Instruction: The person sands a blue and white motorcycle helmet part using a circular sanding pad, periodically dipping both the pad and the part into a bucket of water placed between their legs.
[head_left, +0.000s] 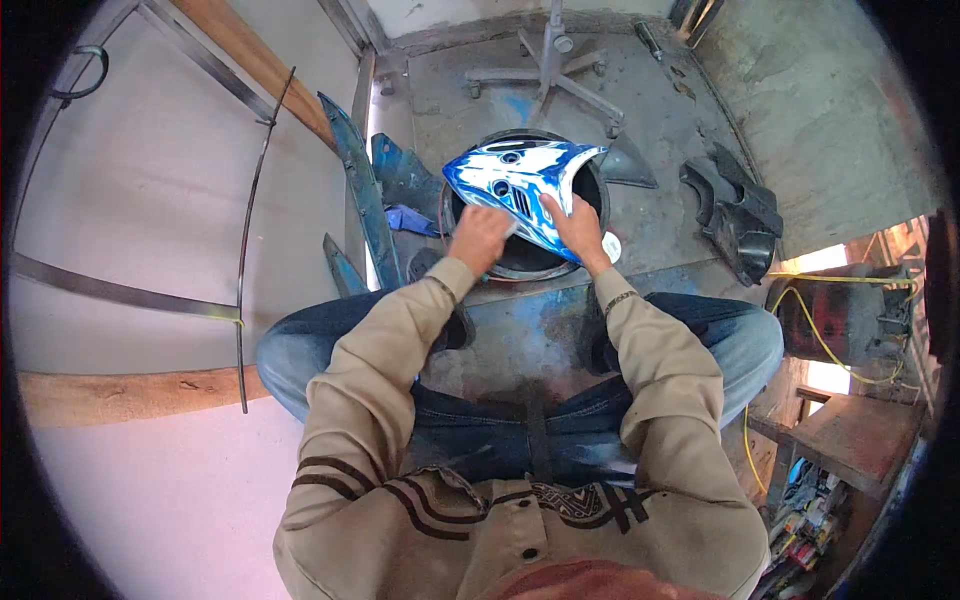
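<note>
A blue and white moulded panel (545, 180), like a motorcycle fairing piece, lies across a round dark tub (604, 192). Its colour is patchy, with white areas showing among the blue, and it has round holes and slots. My right hand (580, 230) grips the panel's near right edge, thumb on top. At the near left edge, my left hand (480, 238) is closed with its knuckles up, against the panel. A small pale bit shows by its fingertips, but I cannot make out what it is. Beside my right wrist is a white round piece (611, 246).
Black moulded parts (735, 210) lie on the floor at right. Blue-stained panels (362, 190) lean at left, near a crumpled blue cloth (412, 220). A wheeled stand base (552, 75) stands beyond the tub. A yellow cable (825, 345) hangs by a wooden shelf (860, 435).
</note>
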